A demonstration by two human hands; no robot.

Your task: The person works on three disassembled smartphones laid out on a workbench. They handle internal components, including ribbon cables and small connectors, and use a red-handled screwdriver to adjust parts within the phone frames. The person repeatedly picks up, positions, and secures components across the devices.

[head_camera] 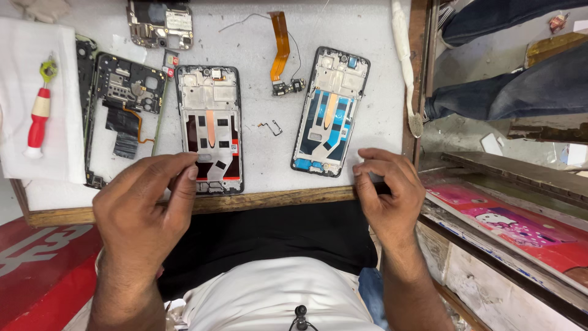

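a: head view, only one we've got. our left hand (147, 205) sits at the bottom edge of the black phone frame with the copper strip and silver shielding (209, 129), fingers curled, thumb and forefinger pinched together at its lower left corner. can't tell if anything tiny is between them.

b: and our right hand (387, 193)?

a: clenched around a small dark object (378, 184), mostly hidden, just beside the lower right corner of the second black phone frame with blue tabs (329, 110).

b: progress?

a: we judge it mid-teardown. both frames lie stripped and open on the white work mat (263, 79). already out: orange flex cable with charging board (280, 55), thin bent metal wire piece (271, 127), dark back housing with black ribbon (122, 104), small circuit board (160, 24) at top.

b: tools?

a: red-handled screwdriver (38, 119) on the white cloth (24, 73), untouched, well apart from both hands. nothing looks reassembled yet.
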